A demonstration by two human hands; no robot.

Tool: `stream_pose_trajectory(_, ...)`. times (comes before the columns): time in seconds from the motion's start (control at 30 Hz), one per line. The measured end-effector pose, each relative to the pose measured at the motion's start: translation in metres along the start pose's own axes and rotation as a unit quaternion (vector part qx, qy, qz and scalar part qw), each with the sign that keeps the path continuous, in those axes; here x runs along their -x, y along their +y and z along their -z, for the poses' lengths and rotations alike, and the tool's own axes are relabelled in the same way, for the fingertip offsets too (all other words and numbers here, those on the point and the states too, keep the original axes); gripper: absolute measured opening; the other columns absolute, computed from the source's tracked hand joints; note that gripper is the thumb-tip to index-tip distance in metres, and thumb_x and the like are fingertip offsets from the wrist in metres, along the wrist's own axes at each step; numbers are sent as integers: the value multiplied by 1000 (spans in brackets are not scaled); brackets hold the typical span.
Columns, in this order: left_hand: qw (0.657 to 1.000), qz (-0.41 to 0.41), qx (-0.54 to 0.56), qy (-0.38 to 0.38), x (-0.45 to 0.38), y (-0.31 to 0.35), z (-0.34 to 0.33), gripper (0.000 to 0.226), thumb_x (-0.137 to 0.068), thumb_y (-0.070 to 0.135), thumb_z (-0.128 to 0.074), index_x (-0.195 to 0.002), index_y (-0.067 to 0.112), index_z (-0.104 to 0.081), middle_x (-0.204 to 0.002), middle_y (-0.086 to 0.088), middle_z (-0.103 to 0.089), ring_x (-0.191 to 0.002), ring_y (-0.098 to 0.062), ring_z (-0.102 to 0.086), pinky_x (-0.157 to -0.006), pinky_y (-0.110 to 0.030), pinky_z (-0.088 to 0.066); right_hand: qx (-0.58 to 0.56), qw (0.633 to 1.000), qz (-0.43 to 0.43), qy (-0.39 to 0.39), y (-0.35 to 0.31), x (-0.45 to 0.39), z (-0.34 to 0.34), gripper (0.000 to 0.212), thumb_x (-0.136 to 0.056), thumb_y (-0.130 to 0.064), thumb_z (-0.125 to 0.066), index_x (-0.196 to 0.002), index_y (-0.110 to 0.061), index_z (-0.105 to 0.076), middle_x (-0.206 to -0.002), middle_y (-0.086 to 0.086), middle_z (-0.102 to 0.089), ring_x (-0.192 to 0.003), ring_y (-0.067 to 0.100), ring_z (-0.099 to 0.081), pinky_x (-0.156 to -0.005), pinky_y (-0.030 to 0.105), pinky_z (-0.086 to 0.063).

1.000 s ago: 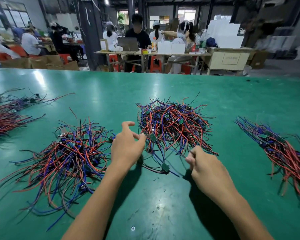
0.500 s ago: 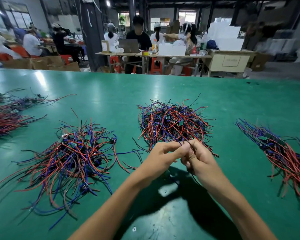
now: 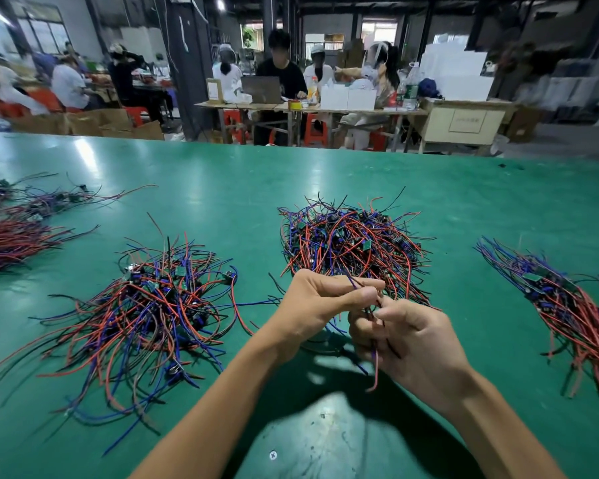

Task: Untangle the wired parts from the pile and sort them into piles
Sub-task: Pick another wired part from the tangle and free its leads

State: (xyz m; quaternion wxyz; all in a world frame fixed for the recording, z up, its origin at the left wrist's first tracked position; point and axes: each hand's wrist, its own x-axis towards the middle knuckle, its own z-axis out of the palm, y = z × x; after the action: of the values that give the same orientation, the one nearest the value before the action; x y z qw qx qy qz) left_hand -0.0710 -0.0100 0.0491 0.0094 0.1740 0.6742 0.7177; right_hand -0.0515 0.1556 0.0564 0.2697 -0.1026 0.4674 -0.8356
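The wired part looks light and limp, its thin leads springy and prone to snag — best pinched near the small board, not the wire tips. It hangs between the left hand, fingers curled and thumb pinching it, and the right hand, curled round its leads. Half a second ago both hands sat closer to the central pile; now they are drawn nearer the body — the red lead dangles below the right fingers.

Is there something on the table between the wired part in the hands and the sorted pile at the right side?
Nothing visible. Both hands, left and right, pinch the wired part in front of the tangled pile. Between it and the right pile lies only bare green table.
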Motion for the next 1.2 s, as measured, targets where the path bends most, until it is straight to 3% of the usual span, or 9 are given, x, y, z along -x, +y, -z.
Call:
stream_pose_trajectory(0.2,997,-26,22,66,0,17,14,27,-89,23,-73,-103,1,-78,-105,-10,-77,-99,-18,-74,-86,-18,-52,79,994,17,70,6,-10,-5,31,-84,-38,-55,-107,-18,-55,-73,5,-56,-62,17,-41,-57,31,-33)
stream_pose_trajectory(0.23,992,-38,31,113,0,23,25,26,-88,25,-74,-100,3,-79,-104,-10,-77,-89,-22,-76,-77,-20,-56,188,972,66,123,9,-12,-3,26,-89,-39,-55,-107,-20,-54,-82,4,-63,-70,21,-48,-59,30,-38)
stream_pose_trajectory(0.3,965,-52,-16,258,2,33,55,19,-85,27,-77,-91,10,-82,-91,-6,-79,-66,-25,-76,-62,-26,-59,516,815,185,186,17,-11,4,23,-96,-43,-53,-113,-30,-59,-104,-9,-64,-96,13,-54,-79,20,-44)
stream_pose_trajectory(0.37,885,-7,-177,430,10,35,87,13,-86,25,-78,-89,13,-81,-71,-6,-76,-58,-28,-73,-63,-33,-60,671,702,206,123,26,-10,11,38,-94,-50,-59,-129,-34,-59,-122,-16,-54,-115,4,-48,-101,23,-39)
stream_pose_trajectory(0.5,653,246,-483,528,29,28,130,29,-83,26,-75,-104,5,-76,-101,-28,-69,-105,-44,-62,-81,-45,-51,756,635,146,62,47,-19,9,49,-94,-62,-54,-139,-43,-53,-140,-15,-44,-131,7,-37,-107,26,-30)
stream_pose_trajectory(0.7,655,188,-527,507,19,28,109,73,-71,10,-78,-137,5,-48,-144,-23,-34,-129,-42,-31,-104,-49,-32,680,699,202,92,32,-25,20,19,-95,-15,-68,-109,-27,-75,-94,-11,-66,-95,8,-57,-79,20,-39)
stream_pose_trajectory(0.93,861,-72,-412,288,0,25,51,18,-92,16,-67,-102,28,-74,-103,9,-71,-89,-13,-59,-78,-26,-43,155,960,166,164,2,-19,22,23,-94,-8,-64,-114,-17,-70,-84,8,-76,-73,15,-70,-69,22,-57)
stream_pose_trajectory(1.07,944,-22,-294,149,-3,16,20,21,-99,37,-59,-101,26,-77,-94,8,-76,-94,-14,-65,-80,-24,-48,27,985,95,139,-3,-12,26,38,-85,-19,-67,-123,-16,-66,-96,7,-77,-78,15,-73,-66,19,-58)
stream_pose_trajectory(1.2,913,-7,-394,107,0,5,14,49,-89,70,-41,-101,38,-76,-100,23,-71,-117,2,-45,-106,-34,-27,56,984,76,152,-7,-10,27,33,-90,-16,-67,-123,-18,-68,-100,8,-77,-68,11,-69,-59,17,-57)
